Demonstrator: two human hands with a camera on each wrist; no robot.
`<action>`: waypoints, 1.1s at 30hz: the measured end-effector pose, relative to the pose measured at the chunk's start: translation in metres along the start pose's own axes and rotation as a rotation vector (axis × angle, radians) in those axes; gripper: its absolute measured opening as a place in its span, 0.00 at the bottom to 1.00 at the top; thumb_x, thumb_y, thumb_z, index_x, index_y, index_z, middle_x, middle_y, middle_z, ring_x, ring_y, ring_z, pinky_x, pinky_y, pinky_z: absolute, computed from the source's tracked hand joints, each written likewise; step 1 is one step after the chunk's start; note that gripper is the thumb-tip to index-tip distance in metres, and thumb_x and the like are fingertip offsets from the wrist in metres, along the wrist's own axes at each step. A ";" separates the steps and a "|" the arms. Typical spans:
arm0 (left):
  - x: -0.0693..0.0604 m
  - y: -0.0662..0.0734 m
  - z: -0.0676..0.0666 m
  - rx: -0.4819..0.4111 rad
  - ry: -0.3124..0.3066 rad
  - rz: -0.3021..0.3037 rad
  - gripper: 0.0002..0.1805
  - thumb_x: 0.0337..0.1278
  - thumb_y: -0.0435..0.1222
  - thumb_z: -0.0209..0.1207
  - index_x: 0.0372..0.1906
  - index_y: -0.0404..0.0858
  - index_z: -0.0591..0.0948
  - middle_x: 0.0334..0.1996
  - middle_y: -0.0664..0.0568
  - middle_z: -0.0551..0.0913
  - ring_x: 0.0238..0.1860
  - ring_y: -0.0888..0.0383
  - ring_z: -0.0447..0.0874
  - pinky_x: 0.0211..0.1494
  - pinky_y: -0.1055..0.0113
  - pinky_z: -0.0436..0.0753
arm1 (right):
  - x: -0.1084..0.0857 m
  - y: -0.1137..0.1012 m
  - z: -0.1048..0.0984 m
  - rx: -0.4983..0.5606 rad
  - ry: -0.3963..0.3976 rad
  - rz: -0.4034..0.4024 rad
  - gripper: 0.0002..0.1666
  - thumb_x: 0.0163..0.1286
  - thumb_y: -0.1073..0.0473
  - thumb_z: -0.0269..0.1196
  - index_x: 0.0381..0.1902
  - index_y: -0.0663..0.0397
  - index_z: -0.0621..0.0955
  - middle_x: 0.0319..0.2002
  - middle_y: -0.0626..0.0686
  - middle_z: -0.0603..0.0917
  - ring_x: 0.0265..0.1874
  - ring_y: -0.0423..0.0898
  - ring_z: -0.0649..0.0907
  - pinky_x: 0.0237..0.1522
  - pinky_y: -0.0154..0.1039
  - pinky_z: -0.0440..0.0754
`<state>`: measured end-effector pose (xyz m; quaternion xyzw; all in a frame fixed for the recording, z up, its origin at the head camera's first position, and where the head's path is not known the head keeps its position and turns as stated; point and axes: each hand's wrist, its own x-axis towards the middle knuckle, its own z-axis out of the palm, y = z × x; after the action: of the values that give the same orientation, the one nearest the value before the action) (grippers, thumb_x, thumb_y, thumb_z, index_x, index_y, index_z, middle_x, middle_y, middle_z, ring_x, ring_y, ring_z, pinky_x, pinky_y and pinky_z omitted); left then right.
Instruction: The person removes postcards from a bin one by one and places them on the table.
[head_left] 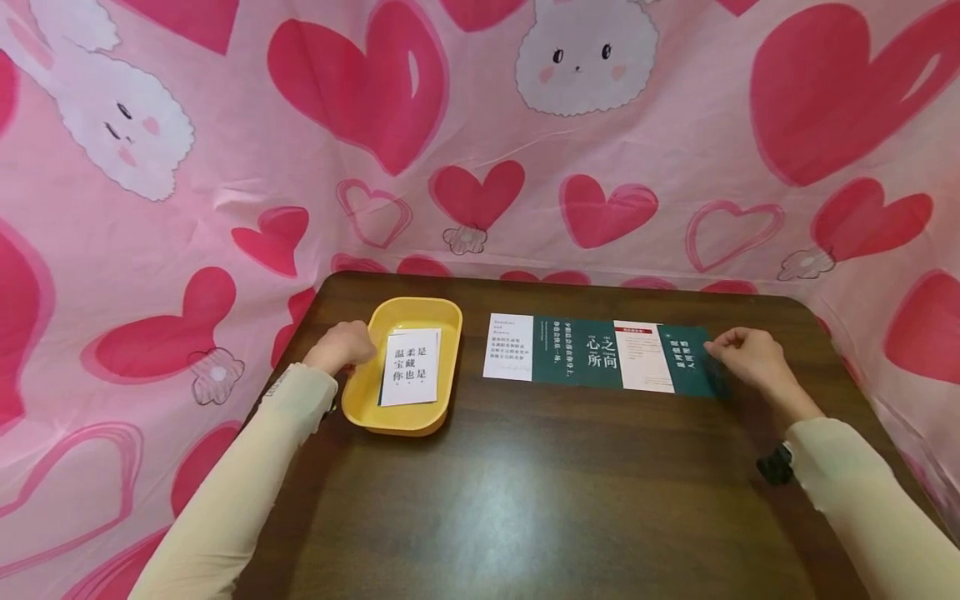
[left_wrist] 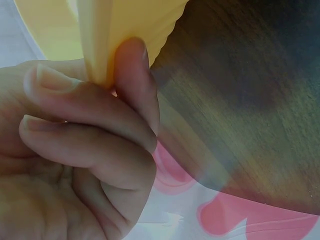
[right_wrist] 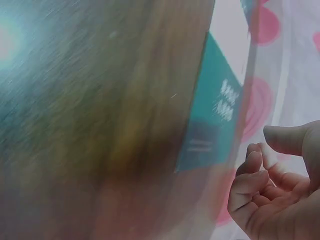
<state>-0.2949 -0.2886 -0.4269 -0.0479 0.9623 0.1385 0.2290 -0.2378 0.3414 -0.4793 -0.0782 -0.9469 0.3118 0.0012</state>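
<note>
My left hand point(head_left: 341, 348) pinches the left rim of a yellow plastic tray point(head_left: 362, 407); the left wrist view shows the fingers curled about the tray wall point(left_wrist: 137, 17). Inside the tray lies a small stack of cards, with a white card point(head_left: 409, 368) bearing black characters on top. Beyond the tray, several green and white printed cards run edge to edge in a row. My right hand point(head_left: 753, 367) hovers beside the rightmost green card point(head_left: 686, 362). In the right wrist view its fingers are loosely bent, the thumb apart from them, holding nothing.
Everything stands on a dark brown wooden table point(head_left: 525, 500) with rounded corners. A pink cloth point(head_left: 675, 108) with hearts and rabbits hangs behind the table and along its sides. A white card point(head_left: 510, 348) forms the row's left end, right of the tray.
</note>
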 end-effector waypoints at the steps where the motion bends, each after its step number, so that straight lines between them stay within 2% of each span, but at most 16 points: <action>1: 0.000 0.000 -0.001 -0.005 -0.001 -0.001 0.14 0.64 0.32 0.56 0.47 0.24 0.77 0.27 0.40 0.79 0.16 0.54 0.76 0.22 0.67 0.78 | 0.001 -0.005 0.000 -0.005 0.006 -0.020 0.25 0.79 0.48 0.61 0.47 0.71 0.81 0.36 0.62 0.83 0.36 0.59 0.78 0.34 0.43 0.78; 7: -0.001 -0.002 0.000 -0.033 -0.019 -0.027 0.14 0.64 0.32 0.57 0.48 0.24 0.77 0.27 0.40 0.78 0.17 0.52 0.75 0.23 0.66 0.78 | -0.001 -0.036 -0.002 0.014 0.010 -0.089 0.25 0.79 0.47 0.61 0.48 0.68 0.81 0.36 0.60 0.82 0.37 0.58 0.77 0.34 0.45 0.75; 15: -0.002 -0.002 -0.001 -0.033 -0.003 -0.013 0.14 0.62 0.32 0.58 0.47 0.24 0.77 0.27 0.40 0.78 0.17 0.52 0.75 0.22 0.66 0.77 | -0.006 -0.080 -0.007 0.032 0.073 -0.218 0.20 0.79 0.49 0.63 0.46 0.64 0.83 0.32 0.57 0.82 0.31 0.54 0.76 0.28 0.42 0.74; 21: -0.001 0.000 -0.002 -0.016 -0.003 -0.009 0.14 0.63 0.32 0.57 0.47 0.24 0.76 0.26 0.40 0.78 0.16 0.53 0.75 0.22 0.67 0.77 | -0.007 -0.101 -0.005 0.054 0.078 -0.231 0.20 0.78 0.49 0.64 0.47 0.64 0.84 0.34 0.57 0.82 0.34 0.54 0.76 0.30 0.42 0.76; 26: -0.003 0.002 -0.003 -0.031 -0.009 -0.027 0.15 0.63 0.33 0.59 0.49 0.24 0.76 0.27 0.40 0.78 0.17 0.52 0.74 0.23 0.66 0.78 | -0.003 -0.115 0.001 0.084 0.070 -0.244 0.20 0.79 0.49 0.64 0.48 0.63 0.84 0.33 0.59 0.83 0.32 0.54 0.77 0.29 0.40 0.78; 33: -0.003 0.000 -0.002 -0.031 -0.012 -0.025 0.15 0.64 0.33 0.58 0.48 0.24 0.76 0.27 0.40 0.78 0.18 0.52 0.75 0.23 0.66 0.78 | 0.002 -0.148 0.012 0.152 0.058 -0.311 0.20 0.79 0.49 0.63 0.48 0.63 0.85 0.34 0.60 0.84 0.33 0.54 0.77 0.29 0.39 0.77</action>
<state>-0.2929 -0.2888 -0.4236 -0.0628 0.9580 0.1509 0.2356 -0.2624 0.2171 -0.4022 0.0605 -0.9208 0.3764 0.0825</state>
